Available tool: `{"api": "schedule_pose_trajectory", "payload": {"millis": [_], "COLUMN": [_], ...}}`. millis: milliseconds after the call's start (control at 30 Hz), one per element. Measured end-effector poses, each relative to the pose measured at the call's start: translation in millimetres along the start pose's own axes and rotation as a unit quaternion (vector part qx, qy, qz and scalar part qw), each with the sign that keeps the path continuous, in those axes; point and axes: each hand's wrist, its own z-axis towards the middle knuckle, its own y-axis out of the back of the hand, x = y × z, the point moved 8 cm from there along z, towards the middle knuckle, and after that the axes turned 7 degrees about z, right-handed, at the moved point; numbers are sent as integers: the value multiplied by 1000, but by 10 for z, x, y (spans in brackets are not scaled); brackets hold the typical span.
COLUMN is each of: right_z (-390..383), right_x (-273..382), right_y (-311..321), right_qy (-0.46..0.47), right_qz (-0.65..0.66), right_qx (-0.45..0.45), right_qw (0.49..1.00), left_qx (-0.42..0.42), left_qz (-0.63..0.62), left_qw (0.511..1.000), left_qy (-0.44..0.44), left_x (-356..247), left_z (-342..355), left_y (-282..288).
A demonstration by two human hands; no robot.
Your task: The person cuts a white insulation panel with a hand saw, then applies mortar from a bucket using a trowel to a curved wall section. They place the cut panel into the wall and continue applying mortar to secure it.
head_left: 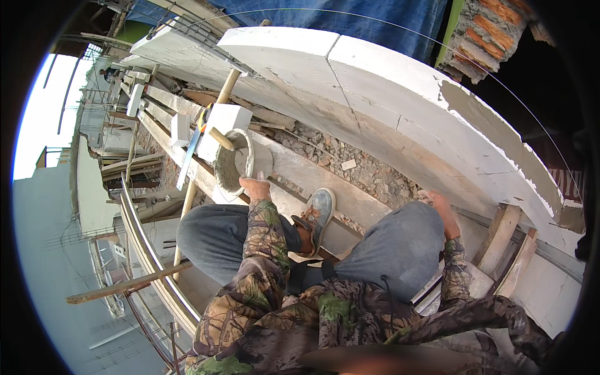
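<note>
My left hand [255, 187] is closed on the near rim of a mortar-smeared bucket [262, 158], which sits on the planks. Grey mortar [231, 164] coats its inside, and a tool's wooden handle [221, 139] sticks out over its rim; the tool's other end cannot be made out. Beyond the bucket are white blocks [229, 117], with a handsaw [188, 160] lying against them. My right hand [442, 212] is beside my right knee, close to the white block wall [400, 137]. Its fingers are partly hidden by the knee.
Grey mortar [481, 119] covers part of the wall's top, and a thin string [500, 78] runs above it. Planks [306, 165] lie under my shoe, with rubble [369, 178] beside them. A wooden pole [228, 86] rises behind the blocks. At left are bent rails [147, 240] and a drop.
</note>
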Motion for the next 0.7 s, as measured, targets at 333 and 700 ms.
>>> {"api": "schedule_pose_trajectory", "payload": {"millis": [333,700], "right_z": [-405,-4214], "right_x": [85,1254], "right_y": [-450,-1721], "right_qy": [-53,-381], "right_qz": [61,-173], "right_qx": [-132,-672], "right_qw": [988,611], "left_qx": [408,813], "left_qz": [-413,-120], "left_qw": [808,459], "left_qy": [100,-339], "left_x": [-3118,-4329], "left_z": [-2995,-6319], "left_y": [-1267,-1209]}}
